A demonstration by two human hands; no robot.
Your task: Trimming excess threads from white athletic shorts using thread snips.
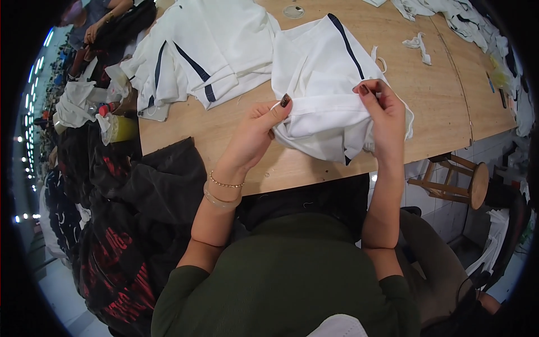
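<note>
A white garment [317, 78] with a navy stripe lies on the wooden table, its near edge lifted between my two hands. My left hand [259, 128] pinches the left end of this edge, thumb on top. My right hand [387, 112] grips the other end between thumb and bent fingers. The band of cloth runs taut and nearly straight from one hand to the other. Below it, loose white folds hang close to the table's front edge. A thin white cord [380, 60] loops out at the garment's right side. The fingers beneath the cloth are partly hidden.
More white garments with navy stripes [224, 50] lie at the far left of the wooden table [429, 112]. Dark clothes [163, 180] drape over its left corner, near a cup of yellow liquid [120, 129]. A wooden stool [477, 185] stands at right. Another person's hand [91, 32] shows far left.
</note>
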